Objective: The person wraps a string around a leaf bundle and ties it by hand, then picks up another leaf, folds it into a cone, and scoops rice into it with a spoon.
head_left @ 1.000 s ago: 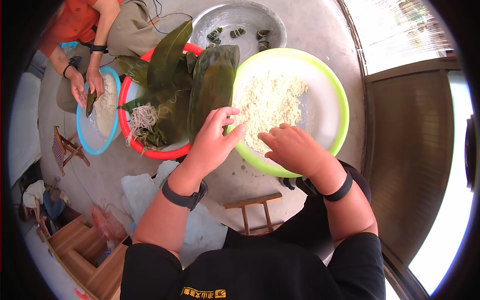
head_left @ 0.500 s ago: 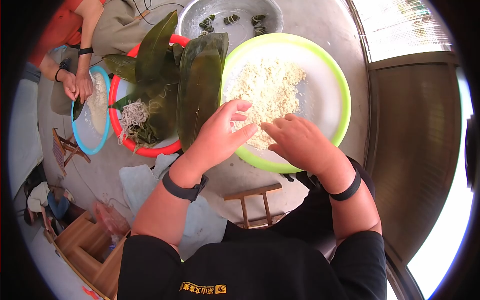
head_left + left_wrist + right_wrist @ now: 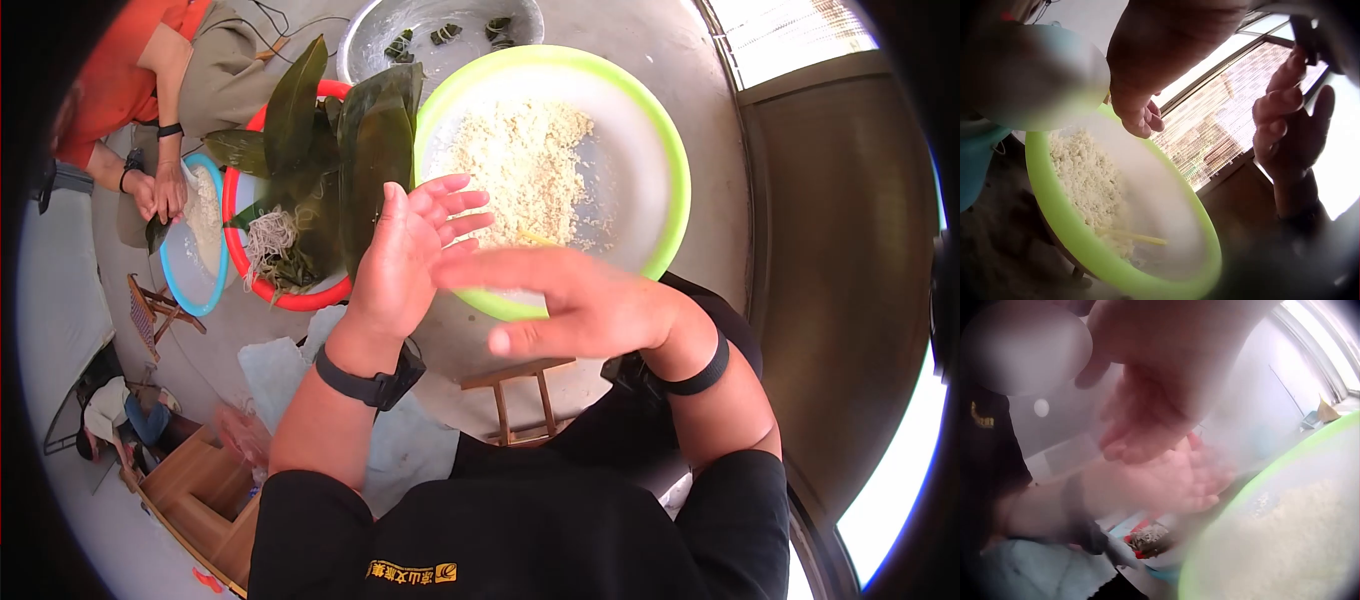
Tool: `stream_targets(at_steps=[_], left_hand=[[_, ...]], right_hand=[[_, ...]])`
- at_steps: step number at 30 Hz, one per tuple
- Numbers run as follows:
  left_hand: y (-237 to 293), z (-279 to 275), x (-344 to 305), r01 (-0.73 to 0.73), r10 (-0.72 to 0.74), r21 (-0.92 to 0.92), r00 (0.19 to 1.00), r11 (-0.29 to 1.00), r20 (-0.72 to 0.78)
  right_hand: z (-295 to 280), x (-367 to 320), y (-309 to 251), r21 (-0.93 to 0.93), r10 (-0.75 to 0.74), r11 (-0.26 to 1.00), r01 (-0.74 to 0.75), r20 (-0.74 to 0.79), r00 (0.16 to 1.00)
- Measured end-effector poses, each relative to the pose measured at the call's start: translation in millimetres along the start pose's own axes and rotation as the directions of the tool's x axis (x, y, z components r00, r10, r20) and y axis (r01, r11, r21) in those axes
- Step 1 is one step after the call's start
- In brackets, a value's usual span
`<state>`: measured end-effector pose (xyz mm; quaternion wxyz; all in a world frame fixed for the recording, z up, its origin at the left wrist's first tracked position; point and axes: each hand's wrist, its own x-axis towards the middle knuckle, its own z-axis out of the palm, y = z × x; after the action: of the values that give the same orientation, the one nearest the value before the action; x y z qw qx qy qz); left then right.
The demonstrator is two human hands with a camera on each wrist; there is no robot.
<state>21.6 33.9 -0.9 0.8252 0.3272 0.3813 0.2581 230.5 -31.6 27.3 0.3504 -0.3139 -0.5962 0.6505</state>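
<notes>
In the head view the left hand (image 3: 400,255) is palm up, its fingers loosely spread above the near left rim of the green-rimmed basin (image 3: 672,150). The right hand (image 3: 580,305), slightly blurred, stretches across with straight fingers close to the left palm; whether they touch, I cannot tell. Neither hand holds anything. Pale rice-like grains (image 3: 525,165) lie in the basin, and a thin yellow stick (image 3: 1138,237) rests on them in the left wrist view. Large green leaves (image 3: 375,160) lean against the basin's left side, over the red-rimmed basin (image 3: 310,298).
Behind stands a metal basin (image 3: 365,40) with several tied leaf bundles (image 3: 445,34). On the left a person in orange (image 3: 165,60) works over a blue-rimmed basin (image 3: 190,300). A wooden stool (image 3: 520,385) stands near the lap, a brown panel (image 3: 840,250) at the right.
Both hands have drawn back from over the grains. The left has turned palm up with its fingers spread; the right has moved left and nearer the body, its fingers straightened. The yellow stick has come into view.
</notes>
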Motion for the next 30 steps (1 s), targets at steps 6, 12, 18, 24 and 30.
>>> stream_targets(at_steps=[6, 12, 18, 24, 30], left_hand=[[-4.3, 19.2, -4.6, 0.025, -0.026, -0.014, 0.998, 1.0, -0.052], [-13.2, 28.1, -0.9, 0.063, -0.067, -0.144, 0.998, 0.988, -0.022], [-4.4, 30.7, 0.5, 0.048, -0.057, -0.152, 0.997, 0.987, -0.055], [-4.3, 30.5, 2.2, 0.055, -0.072, -0.254, 0.996, 0.966, -0.057], [-3.8, 20.0, 1.1, 0.072, -0.088, -0.221, 0.994, 0.973, -0.065]], right_hand=[[-41.4, -2.4, -2.8, -0.398, -0.34, 0.916, 0.055, -0.693, 0.636], [-2.3, -6.3, -4.6, -0.244, -0.021, 0.969, 0.04, 0.082, 0.996], [-30.7, 12.2, 1.7, -0.078, -0.175, 0.982, 0.172, -0.722, 0.67], [-2.5, 7.1, 13.3, -0.716, -0.176, 0.677, -0.171, -0.383, 0.907], [-12.2, 8.8, 9.7, -0.263, 0.107, 0.947, -0.185, -0.284, 0.953]])
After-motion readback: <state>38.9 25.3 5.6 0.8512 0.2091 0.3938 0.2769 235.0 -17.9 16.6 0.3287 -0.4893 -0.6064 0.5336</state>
